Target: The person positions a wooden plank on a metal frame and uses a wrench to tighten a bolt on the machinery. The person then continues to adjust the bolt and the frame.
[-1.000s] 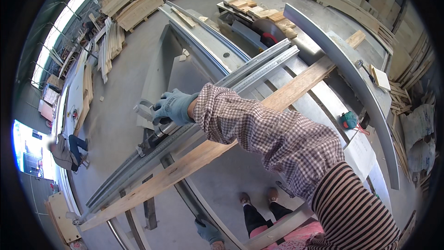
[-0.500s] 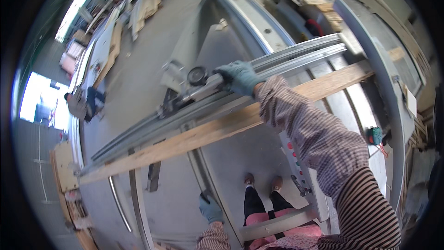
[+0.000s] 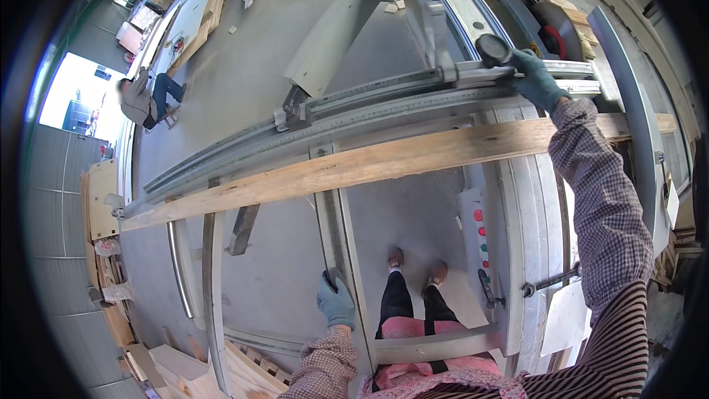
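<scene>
My right hand [image 3: 535,79], in a teal glove, reaches far forward and grips the grey metal stop block with its black knob [image 3: 493,49] on the long aluminium fence rail [image 3: 354,114] of a sliding table saw. A long pale wooden board [image 3: 384,162] lies along the rail, just below it. My left hand [image 3: 335,301], also gloved, holds the near edge of a grey metal cross bar [image 3: 332,214] of the saw carriage, close to my body. My legs and shoes show below the frame.
A red saw blade [image 3: 552,37] sits at the far right by stacked offcuts [image 3: 583,37]. A control strip with coloured buttons [image 3: 480,240] and a wrench [image 3: 550,281] lie at the right. Another person [image 3: 148,100] sits far left. Plywood stacks [image 3: 221,369] lie near my left.
My right hand has slid along the rail to the right with the stop block. The view has swung, so the board and rail now lie nearly level. My left hand has come fully into view on the cross bar.
</scene>
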Demonstrator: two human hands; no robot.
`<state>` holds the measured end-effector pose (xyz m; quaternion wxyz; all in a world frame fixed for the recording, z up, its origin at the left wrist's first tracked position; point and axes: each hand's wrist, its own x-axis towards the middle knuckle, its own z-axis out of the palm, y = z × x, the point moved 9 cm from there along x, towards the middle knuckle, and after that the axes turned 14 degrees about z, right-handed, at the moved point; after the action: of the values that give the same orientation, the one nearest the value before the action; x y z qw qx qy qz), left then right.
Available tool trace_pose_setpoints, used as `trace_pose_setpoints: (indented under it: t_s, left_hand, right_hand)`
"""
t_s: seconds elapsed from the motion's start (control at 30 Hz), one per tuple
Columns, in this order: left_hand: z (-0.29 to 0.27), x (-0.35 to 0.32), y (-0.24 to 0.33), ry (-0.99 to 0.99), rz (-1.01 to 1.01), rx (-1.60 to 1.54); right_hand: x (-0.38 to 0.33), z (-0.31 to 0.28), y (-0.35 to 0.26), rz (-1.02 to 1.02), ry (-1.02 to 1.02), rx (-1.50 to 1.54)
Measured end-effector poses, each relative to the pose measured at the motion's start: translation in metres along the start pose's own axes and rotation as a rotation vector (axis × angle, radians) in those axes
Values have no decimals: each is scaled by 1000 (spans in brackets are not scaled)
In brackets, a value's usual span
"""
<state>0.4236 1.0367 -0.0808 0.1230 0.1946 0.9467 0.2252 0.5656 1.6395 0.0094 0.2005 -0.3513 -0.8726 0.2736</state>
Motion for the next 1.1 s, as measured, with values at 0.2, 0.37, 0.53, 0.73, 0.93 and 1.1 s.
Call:
trace_pose_setpoints:
  t_s: [0.2,0.37,0.53,0.73,0.93,1.1]
  left_hand:
    - [-17,3,27,199,261,-162]
    - [-68,51,119,253,784,125]
    - [-81,188,183,354,869,434]
    - [-54,242,176,323,759,362]
    - [-62,242,165,341,788,123]
    - [-72,258,153,337,849,33]
  right_hand:
    - [-10,9,11,196,-17,342]
    - [-48,1,-4,223,328,26]
    - [-56,10,4,308,348,50]
    - [-58,10,4,293,398,4]
    - [-53,15,0,235,386,-51]
    - [-51,24,22,228,346,153]
